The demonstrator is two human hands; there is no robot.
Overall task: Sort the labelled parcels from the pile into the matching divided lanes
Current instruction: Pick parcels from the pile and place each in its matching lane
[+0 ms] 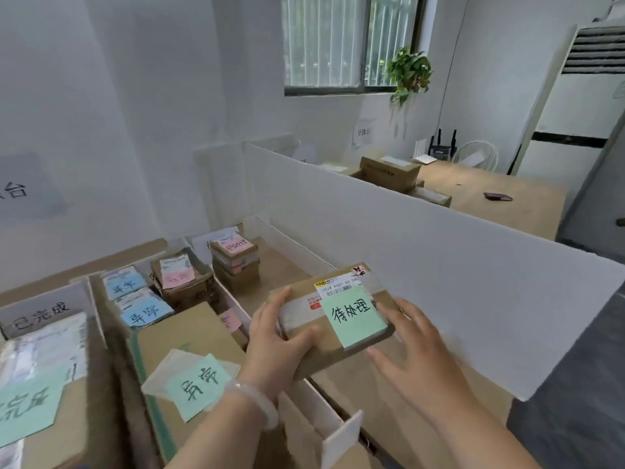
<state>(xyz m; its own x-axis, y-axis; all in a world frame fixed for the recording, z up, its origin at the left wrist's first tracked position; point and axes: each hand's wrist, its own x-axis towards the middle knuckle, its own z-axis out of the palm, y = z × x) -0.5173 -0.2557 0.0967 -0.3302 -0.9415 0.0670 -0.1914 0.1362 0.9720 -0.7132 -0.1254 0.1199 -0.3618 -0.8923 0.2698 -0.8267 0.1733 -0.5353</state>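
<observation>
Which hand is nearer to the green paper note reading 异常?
Left. The left hand, holding the small brown cardboard parcel, is just right of that green note; the right hand is farther right, beyond the parcel.

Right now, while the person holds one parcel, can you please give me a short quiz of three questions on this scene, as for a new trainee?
1. True or false: the left hand grips the flat brown cardboard parcel that bears a green paper note.
2. Which colour is the top label of the small stack of cardboard parcels at the far end of the right lane? A pink, B blue, C yellow.
3. Fill in: the right hand, fingers straight beside the parcel, is ___ (open or shut).
Key: 1 true; 2 A; 3 open.
</observation>
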